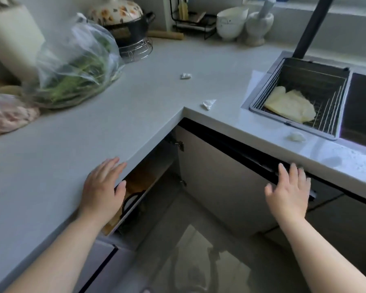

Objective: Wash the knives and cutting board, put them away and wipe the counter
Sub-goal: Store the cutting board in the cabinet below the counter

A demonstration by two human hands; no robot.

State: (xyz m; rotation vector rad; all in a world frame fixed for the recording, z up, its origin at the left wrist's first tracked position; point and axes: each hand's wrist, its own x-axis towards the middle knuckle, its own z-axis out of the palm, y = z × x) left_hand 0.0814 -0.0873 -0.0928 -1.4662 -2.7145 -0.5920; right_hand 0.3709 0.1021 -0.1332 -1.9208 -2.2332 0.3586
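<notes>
The pale L-shaped worktop [148,89] turns an inner corner at centre, and both hands hang spread and empty just past its front edges. The left hand [103,190], fingers splayed, lies over the worktop lip above a drawer [133,199] pulled partly out. Inside the drawer shows a wooden surface, likely the cutting board [138,181], with a dark curved handle beside it; most of it is hidden under the worktop and the hand. The right hand [288,193], also open, has its fingertips at the dark top rail of the cabinet front [224,187] under the sink side; whether they touch it I cannot tell.

The middle of the worktop is bare apart from two small crumpled white scraps [186,76] and [209,104], and a third [296,136] near the sink rim. At left a clear bag of greens [76,70] and a bag of pinkish food [7,116] crowd the edge, the latter cut off by the frame. At right a wire drain basket [300,96] sits in the sink holding a yellow cloth [290,106]. A white powdery patch [355,161] lies on the worktop near the right edge.

At the back stand a flowered pot lid on a black pot [125,22], a white bowl [231,22] and a mortar with pestle [259,26]. No knives or readable writing can be made out.
</notes>
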